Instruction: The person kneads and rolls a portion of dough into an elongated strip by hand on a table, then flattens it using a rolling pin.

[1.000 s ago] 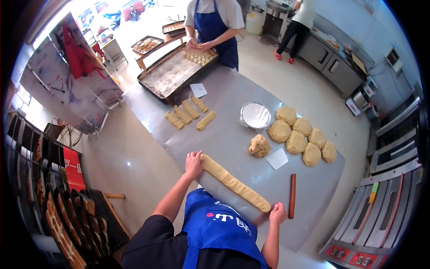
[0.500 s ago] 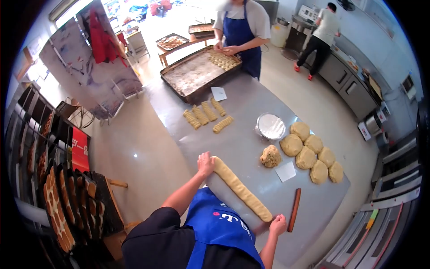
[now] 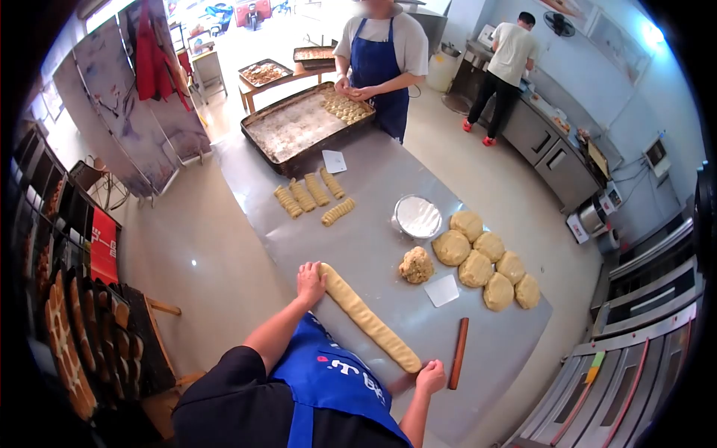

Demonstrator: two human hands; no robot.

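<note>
A long dough roll (image 3: 370,317) lies slantwise on the metal table (image 3: 493,358) near its front edge. At the roll's upper left end is my left hand (image 3: 311,284), its fingers against the dough. My right hand (image 3: 430,377) is closed beside the lower right end; whether it pinches anything is too small to make out. A brown rolling pin (image 3: 458,353) lies just right of that hand. Above the roll sit a crumbly filling ball (image 3: 416,265), a white scraper (image 3: 442,291), several round dough pieces (image 3: 474,267) and a covered bowl (image 3: 417,216).
Short ridged dough pieces (image 3: 302,196) and another white card (image 3: 334,161) lie farther back. A large baking tray (image 3: 287,134) stands at the far end, where a co-worker (image 3: 381,60) handles small pieces. Another person (image 3: 508,67) stands at a counter. Trays fill a rack (image 3: 67,336) at left.
The camera view has shifted and turned. Both hands remain near the ends of the roll, and the roll keeps its place on the table. The far person has straightened somewhat.
</note>
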